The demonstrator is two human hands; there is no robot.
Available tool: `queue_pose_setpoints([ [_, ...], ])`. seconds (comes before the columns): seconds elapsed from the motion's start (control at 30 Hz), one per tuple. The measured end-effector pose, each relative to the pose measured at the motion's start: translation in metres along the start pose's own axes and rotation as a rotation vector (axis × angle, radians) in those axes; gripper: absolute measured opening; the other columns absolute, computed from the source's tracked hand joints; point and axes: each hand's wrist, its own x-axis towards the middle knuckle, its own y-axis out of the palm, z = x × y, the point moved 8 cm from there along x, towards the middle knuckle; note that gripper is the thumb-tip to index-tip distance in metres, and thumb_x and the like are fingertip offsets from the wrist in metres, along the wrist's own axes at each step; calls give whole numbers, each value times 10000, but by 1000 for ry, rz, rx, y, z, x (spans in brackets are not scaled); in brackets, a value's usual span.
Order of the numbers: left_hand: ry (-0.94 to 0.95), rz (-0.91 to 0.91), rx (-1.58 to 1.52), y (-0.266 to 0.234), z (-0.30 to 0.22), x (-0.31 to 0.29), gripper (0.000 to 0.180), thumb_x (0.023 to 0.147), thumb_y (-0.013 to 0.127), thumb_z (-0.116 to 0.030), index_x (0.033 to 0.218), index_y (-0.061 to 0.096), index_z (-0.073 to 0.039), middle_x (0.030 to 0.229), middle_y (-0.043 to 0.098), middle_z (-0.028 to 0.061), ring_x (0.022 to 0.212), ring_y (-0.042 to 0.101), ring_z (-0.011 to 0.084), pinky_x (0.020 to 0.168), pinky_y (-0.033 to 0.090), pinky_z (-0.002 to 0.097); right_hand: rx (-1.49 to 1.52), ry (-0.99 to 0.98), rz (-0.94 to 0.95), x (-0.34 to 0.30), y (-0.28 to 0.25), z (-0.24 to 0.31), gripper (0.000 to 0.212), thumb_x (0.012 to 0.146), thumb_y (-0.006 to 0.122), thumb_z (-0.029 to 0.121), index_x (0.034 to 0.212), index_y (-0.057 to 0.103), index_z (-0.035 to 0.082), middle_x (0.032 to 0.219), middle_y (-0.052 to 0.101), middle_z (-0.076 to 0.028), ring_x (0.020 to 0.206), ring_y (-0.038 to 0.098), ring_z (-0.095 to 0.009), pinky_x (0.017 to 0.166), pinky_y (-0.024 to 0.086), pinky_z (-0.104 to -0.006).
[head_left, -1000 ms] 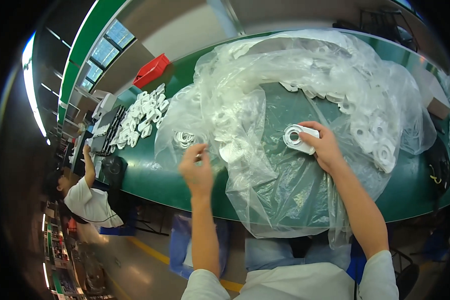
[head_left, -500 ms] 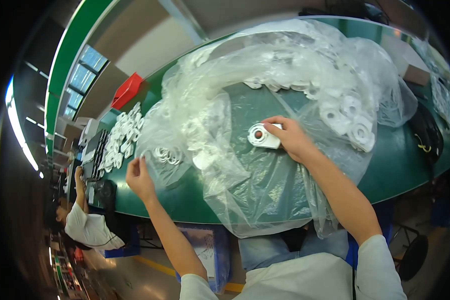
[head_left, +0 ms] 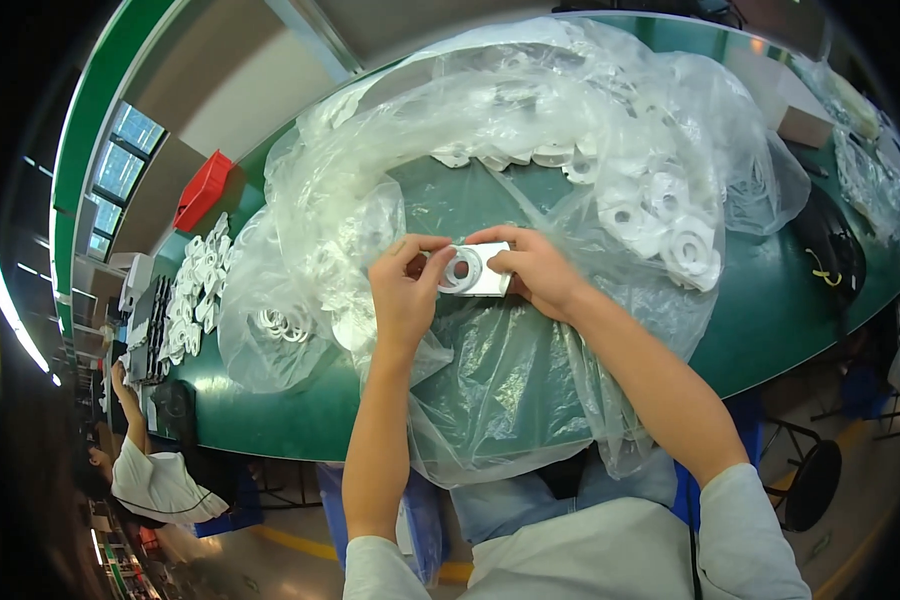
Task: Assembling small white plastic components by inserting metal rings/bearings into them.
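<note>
White plastic part [head_left: 473, 270], pinched between left hand [head_left: 402, 295] and right hand [head_left: 532, 272]; many loose parts [head_left: 660, 215] (in the clear bag [head_left: 490, 390]) remain unhandled.

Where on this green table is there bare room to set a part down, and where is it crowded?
Bare green table lies right of the clear plastic sheet, before the black item. A smaller strip runs along the near-left edge. Crowded: white ring parts inside the plastic, loose white parts at left, and around both hands holding a white part.
</note>
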Motion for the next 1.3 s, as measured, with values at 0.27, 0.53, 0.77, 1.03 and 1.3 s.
queue_pose_setpoints([
  [0.27,20,-52,15,7,-3,-3,83,759,674,0,842,675,1,725,571,29,558,459,73,522,362,218,-27,-21,33,0,2,1,384,797,455,-26,1175,519,-16,998,594,-92,859,616,-145,736,523,-282],
  [0.53,124,-69,132,8,-4,-5,96,747,687,-5,842,681,-12,724,531,32,557,420,73,495,329,226,-92,-116,30,1,2,1,370,757,556,-25,1127,548,-23,955,611,-88,834,611,-139,697,504,-265],
  [0.77,-17,-124,-87,-1,2,-4,162,832,630,-33,990,637,3,764,565,9,617,503,67,525,387,201,-42,-152,-23,-2,-3,8,376,791,579,-61,1162,527,-18,1053,604,-105,937,609,-154,816,502,-271],
  [1.03,-242,147,-383,20,17,-10,253,837,616,-14,1073,580,69,825,631,70,672,576,99,596,470,224,4,-284,-64,-6,-5,19,363,779,594,-61,1134,538,-10,1044,609,-88,951,600,-147,807,498,-269],
  [1.3,-90,119,-328,7,0,-6,170,799,650,15,966,647,44,866,640,57,766,600,108,646,472,223,-355,-253,111,-6,10,7,219,799,626,8,1003,552,41,910,585,1,823,545,-62,714,443,-226],
])
